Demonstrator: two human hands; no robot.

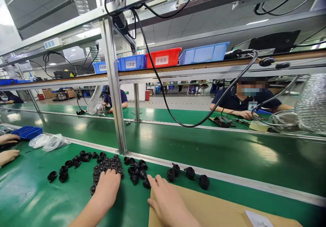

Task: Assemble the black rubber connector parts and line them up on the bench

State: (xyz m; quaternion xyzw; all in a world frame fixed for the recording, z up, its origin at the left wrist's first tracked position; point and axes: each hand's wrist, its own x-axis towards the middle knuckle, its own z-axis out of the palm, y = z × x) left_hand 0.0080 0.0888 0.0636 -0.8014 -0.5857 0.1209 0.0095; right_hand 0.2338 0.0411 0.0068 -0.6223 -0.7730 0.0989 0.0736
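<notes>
My left hand (110,185) is over a tight cluster of black round plastic parts (108,164) on the green table. Its fingers are bent and close together; the tips, and whatever they grip, are hidden. My right hand (169,199) lies over the edge of a brown cardboard sheet (211,206), fingers stretched out. Its fingertips are beside a loose heap of black plastic parts (137,170). Farther right, several black parts with side spouts (189,173) stand apart. More loose black parts (76,160) are scattered to the left of the cluster.
A metal post (114,84) rises behind the parts. Clear plastic bags (51,141) and blue trays (31,132) lie left, near another person's hands (8,156). A white object (257,219) rests on the cardboard. A black cable (165,101) hangs ahead; a co-worker (244,101) sits opposite.
</notes>
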